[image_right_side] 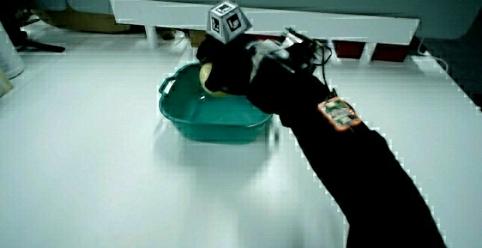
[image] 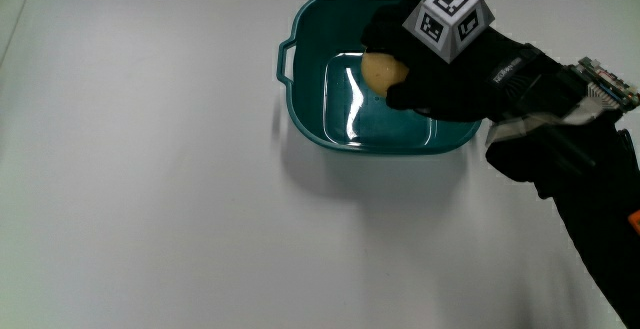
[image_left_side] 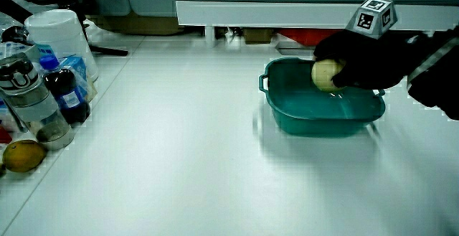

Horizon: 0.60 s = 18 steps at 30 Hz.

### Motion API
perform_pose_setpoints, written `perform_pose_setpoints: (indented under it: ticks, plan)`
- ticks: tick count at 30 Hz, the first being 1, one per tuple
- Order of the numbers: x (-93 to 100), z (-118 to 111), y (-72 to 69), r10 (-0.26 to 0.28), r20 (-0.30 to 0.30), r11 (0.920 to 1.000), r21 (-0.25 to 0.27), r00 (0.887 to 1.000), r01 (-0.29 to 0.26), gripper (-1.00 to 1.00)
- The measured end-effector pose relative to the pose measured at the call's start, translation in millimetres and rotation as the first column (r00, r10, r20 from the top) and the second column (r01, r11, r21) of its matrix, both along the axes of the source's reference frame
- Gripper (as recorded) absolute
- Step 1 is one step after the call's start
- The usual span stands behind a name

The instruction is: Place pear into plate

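Hand [image: 440, 69] is over the teal plate [image: 310, 119], fingers wrapped around the pear [image: 381, 72], cube [image: 452, 19] on its back facing up. Pear sits inside the plate's rim, at about 1 o'clock from the plate's centre in the main view, and looks held just above the glossy floor in a side view [image_left_side: 325, 74]; actual contact with the floor I can't tell. At the table's edge in that side view: bottles [image_left_side: 43, 85] and a yellow fruit [image_left_side: 24, 156], well apart from the plate.
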<state>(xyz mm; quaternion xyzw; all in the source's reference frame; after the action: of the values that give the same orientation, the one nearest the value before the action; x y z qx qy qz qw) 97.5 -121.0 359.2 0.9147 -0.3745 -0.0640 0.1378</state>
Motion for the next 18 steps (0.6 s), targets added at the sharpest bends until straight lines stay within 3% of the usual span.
perform_pose_setpoints:
  ticks: [4,8,18]
  plan:
    - [5.7,12,-8.7,0.035,-0.013,0.9988,-0.033,0.999,-0.035,0.0]
    - [11.7,18,-12.3,0.065,-0.012,0.9973,-0.034,0.998,-0.066,0.0]
    - [8.7,34,-15.4,0.086,-0.017,0.9943,-0.062,0.996,-0.087,0.0]
